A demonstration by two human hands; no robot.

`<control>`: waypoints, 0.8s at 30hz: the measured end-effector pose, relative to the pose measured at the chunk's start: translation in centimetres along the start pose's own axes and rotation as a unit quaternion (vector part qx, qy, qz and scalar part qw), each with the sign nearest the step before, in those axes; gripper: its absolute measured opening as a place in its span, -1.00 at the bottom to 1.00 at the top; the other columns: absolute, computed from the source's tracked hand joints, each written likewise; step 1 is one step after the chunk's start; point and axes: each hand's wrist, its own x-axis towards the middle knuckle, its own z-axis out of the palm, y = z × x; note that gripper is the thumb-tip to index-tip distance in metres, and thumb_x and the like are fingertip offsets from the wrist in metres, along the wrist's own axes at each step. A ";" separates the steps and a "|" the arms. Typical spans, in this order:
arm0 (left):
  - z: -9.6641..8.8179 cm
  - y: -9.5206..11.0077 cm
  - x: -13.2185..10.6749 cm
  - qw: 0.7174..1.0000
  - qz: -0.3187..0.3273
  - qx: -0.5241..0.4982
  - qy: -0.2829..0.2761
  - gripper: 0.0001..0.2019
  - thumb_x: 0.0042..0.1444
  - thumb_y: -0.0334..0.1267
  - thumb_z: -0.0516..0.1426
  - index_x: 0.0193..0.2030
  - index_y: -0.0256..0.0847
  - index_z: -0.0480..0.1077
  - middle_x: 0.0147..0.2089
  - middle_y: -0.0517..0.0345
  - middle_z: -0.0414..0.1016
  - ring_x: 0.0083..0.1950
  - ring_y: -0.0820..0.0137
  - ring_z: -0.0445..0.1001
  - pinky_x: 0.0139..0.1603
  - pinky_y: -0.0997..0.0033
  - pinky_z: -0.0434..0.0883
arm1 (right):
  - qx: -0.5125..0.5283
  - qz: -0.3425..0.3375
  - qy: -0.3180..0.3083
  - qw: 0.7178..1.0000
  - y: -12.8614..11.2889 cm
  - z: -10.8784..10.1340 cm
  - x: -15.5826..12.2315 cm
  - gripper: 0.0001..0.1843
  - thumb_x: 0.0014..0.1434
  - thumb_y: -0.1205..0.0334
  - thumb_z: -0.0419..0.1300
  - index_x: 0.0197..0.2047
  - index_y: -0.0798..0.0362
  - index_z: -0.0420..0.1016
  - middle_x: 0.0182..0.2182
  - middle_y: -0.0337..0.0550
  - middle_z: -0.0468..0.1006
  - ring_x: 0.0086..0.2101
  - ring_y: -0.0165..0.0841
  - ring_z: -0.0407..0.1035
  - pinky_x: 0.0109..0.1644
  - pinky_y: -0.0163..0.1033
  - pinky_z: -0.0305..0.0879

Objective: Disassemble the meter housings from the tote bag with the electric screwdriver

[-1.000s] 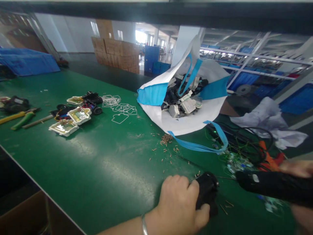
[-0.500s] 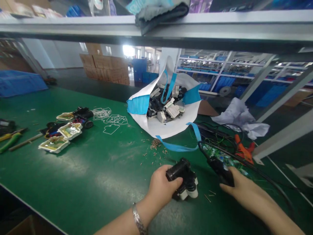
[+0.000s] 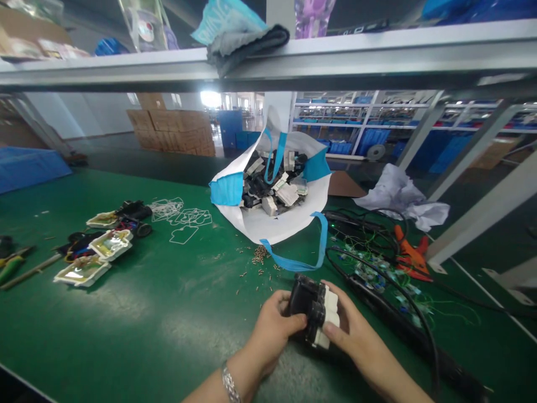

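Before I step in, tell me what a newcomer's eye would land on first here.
Likely the gaping white-and-blue bag, heaped with black and white parts, toward the far side of the green table. Next, in front of it, the left hand and right hand hold a black-and-white housing between them. The bright orange object toward the right would probably stand out too.

The held housing [image 3: 304, 296] was coloured black on one half and off-white on the other. The tabletop [image 3: 176, 330] was surfaced in green. The bag [image 3: 272, 230] was made up in white, set off by bright blue panels [image 3: 229, 190] and a blue strap [image 3: 324, 240]. The screws [image 3: 260, 254] were toned coppery brown, the cloth [image 3: 245, 47] was coloured grey, and the bracelet [image 3: 230, 383] was patterned in silver.
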 end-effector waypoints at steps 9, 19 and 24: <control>-1.0 1.1 0.8 0.998 0.012 0.045 -0.034 -0.57 -0.27 -0.16 0.30 -0.27 -0.39 0.39 -0.32 -0.01 0.49 -0.30 0.31 0.42 -0.25 0.40 0.30 | 0.114 0.005 0.033 0.993 1.5 -0.2 0.1 -0.19 -0.23 -0.02 0.33 0.08 -0.04 0.14 -0.04 -0.05 0.33 -0.09 -0.14 0.28 -0.03 -0.11 0.21; -2.5 1.8 1.8 0.996 0.030 0.081 0.034 -0.64 -0.27 -0.16 0.28 -0.33 -0.35 0.42 -0.43 0.13 0.46 -0.39 0.41 0.37 -0.34 0.50 0.26 | 0.084 -0.010 0.055 0.995 2.1 -2.3 0.6 -0.22 -0.22 0.00 0.32 0.07 -0.02 0.16 -0.04 -0.03 0.34 -0.06 -0.10 0.25 0.05 0.00 0.12; -3.2 2.6 1.9 0.997 0.000 0.052 0.051 -0.74 -0.26 -0.24 0.23 -0.39 -0.35 0.42 -0.55 0.20 0.40 -0.55 0.51 0.29 -0.49 0.54 0.19 | 0.098 0.001 0.092 0.991 1.8 -2.9 0.8 -0.27 -0.15 0.05 0.28 0.09 -0.03 0.13 -0.01 -0.03 0.31 -0.05 -0.12 0.25 0.01 -0.02 0.15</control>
